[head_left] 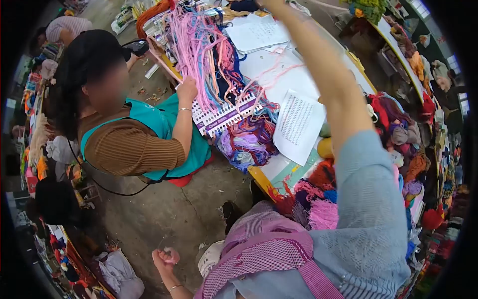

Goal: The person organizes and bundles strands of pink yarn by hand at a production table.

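My left hand [162, 261] is low on the left, held out over the floor. Its fingers are closed around a small bundle of pink yarn [173, 256]. My right arm reaches far across the table, and my right hand [273, 3] is at the top edge of the view, mostly cut off, so its fingers do not show. Near it lie stacked white papers [261, 32] and long pink yarn strands [191, 42]. White cards with holes and purple bands [226, 115] hold several of these strands.
A co-worker [134, 144] in a teal apron stands at the left, one hand [187, 89] at the strands. A printed sheet [298, 127] lies on the table [284, 74]. Multicoloured yarn [249, 142] hangs at its near edge; a pink skein [323, 214] lies beside my right sleeve.
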The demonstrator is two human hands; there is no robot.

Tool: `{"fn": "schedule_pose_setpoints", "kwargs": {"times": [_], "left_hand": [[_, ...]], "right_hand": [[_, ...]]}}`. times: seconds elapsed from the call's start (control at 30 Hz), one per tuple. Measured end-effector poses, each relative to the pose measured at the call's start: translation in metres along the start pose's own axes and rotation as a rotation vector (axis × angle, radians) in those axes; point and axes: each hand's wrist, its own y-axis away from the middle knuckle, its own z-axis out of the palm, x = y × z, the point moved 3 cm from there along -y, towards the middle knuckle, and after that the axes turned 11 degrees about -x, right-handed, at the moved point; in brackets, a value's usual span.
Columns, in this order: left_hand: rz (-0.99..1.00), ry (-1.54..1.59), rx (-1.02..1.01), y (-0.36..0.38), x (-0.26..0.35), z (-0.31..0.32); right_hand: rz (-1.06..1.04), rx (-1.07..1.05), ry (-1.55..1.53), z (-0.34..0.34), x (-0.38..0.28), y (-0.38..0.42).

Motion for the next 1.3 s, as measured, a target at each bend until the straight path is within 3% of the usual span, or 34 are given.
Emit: {"fn": "schedule_pose_setpoints", "kwargs": {"times": [0.03,0.07,0.1,0.13,0.17,0.27,0.33,0.43,0.5,0.53,0.6,0.67,0.73,0.83,0.9,0.97,1.0,1.07,1.2,1.27,1.3], "left_hand": [[0.011,-0.002,-0.008,0.008,-0.003,0.025],[0.022,-0.006,-0.017,0.018,-0.005,0.053],[0.007,-0.014,-0.019,0.024,-0.005,0.074],[0.002,0.010,-0.065,0.020,-0.008,0.079],[-0.004,0.032,-0.109,0.017,-0.011,0.083],[0.009,-0.059,-0.248,0.028,-0.007,0.120],[-0.017,-0.077,-0.232,0.034,-0.004,0.136],[-0.016,-0.120,-0.276,0.042,0.000,0.164],[-0.015,-0.176,-0.500,0.049,0.003,0.186],[0.016,-0.194,-0.525,0.063,0.005,0.210],[0.063,-0.223,-0.629,0.079,0.007,0.254],[0.094,-0.289,-0.768,0.089,0.007,0.280],[0.090,-0.207,-0.990,0.128,0.012,0.333],[-0.070,-0.076,-1.306,0.154,0.016,0.365],[-0.045,-0.111,-1.392,0.178,0.019,0.379],[0.005,-0.156,-1.532,0.192,0.017,0.381],[-0.009,-0.158,-1.555,0.195,0.015,0.381],[0.187,-0.372,-1.634,0.203,0.014,0.379],[0.194,-0.429,-1.634,0.216,0.021,0.372],[0.181,-0.548,-1.549,0.212,0.026,0.370],[0.035,-0.460,-1.491,0.215,0.031,0.366]], "right_hand": [[-0.009,-0.291,-0.489,0.019,-0.033,0.019],[0.209,-0.230,-0.604,0.027,-0.099,0.081],[0.193,-0.613,-0.739,-0.026,-0.128,0.123],[0.272,-0.444,-0.703,-0.030,-0.167,0.164],[0.236,-0.794,-0.688,-0.015,-0.200,0.193],[0.091,-0.706,-0.624,-0.015,-0.270,0.272],[0.000,-0.816,-0.618,-0.031,-0.288,0.290],[-0.126,-0.941,-0.502,-0.078,-0.283,0.286],[-0.181,-0.857,-0.440,-0.139,-0.265,0.281],[-0.183,-0.785,-0.589,-0.161,-0.258,0.287],[-0.068,-0.837,-1.093,-0.210,-0.248,0.309],[-0.081,-0.884,-1.510,-0.287,-0.228,0.327],[0.113,-0.995,-1.896,-0.363,-0.211,0.337],[0.145,-0.849,-1.885,-0.428,-0.195,0.346],[0.375,-0.770,-2.082,-0.450,-0.196,0.355],[0.385,-0.734,-2.027,-0.461,-0.191,0.361],[0.418,-0.798,-2.020,-0.469,-0.188,0.361],[0.446,-0.835,-2.027,-0.479,-0.184,0.368],[0.529,-0.869,-2.039,-0.503,-0.175,0.375],[0.662,-0.850,-2.252,-0.509,-0.177,0.384],[0.664,-0.842,-2.250,-0.513,-0.179,0.384]]}}
